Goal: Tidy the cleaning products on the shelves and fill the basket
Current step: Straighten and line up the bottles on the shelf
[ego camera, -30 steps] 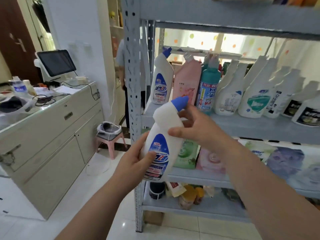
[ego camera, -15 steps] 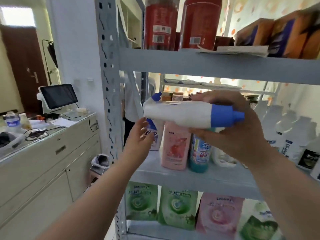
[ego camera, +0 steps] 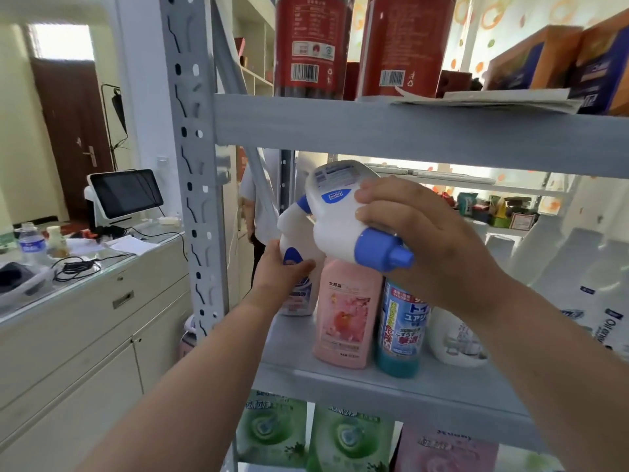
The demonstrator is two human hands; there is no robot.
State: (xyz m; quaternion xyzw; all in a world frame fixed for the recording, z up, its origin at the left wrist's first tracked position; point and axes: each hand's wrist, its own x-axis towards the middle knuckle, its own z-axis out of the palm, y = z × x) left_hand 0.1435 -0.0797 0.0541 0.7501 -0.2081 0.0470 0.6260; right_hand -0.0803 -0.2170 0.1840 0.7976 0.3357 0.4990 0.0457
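Our right hand (ego camera: 425, 253) holds a white bottle (ego camera: 332, 216) in the air, in front of the middle shelf (ego camera: 340, 379). The bottle lies tipped over, with its blue cap (ego camera: 381, 250) pointing down toward us. The fingers (ego camera: 374, 195) of this hand are curled tight round the bottle, near the cap.

Our left hand (ego camera: 284, 272) is on a second white bottle (ego camera: 289, 226) that stands at the left end of the same shelf. Its fingers (ego camera: 301, 267) wrap round that bottle's middle. The two white bottles look like they touch, but we cannot tell for sure.

Just beside the standing bottle is a pink bottle (ego camera: 347, 311), then a blue bottle (ego camera: 403, 332) and more white bottles (ego camera: 544, 260) to the right. Green pouches (ego camera: 272, 434) sit on the shelf below. Two big red cans (ego camera: 313, 46) stand on the top shelf. On the left is a tabletop (ego camera: 102, 264) with a dark screen (ego camera: 126, 195).
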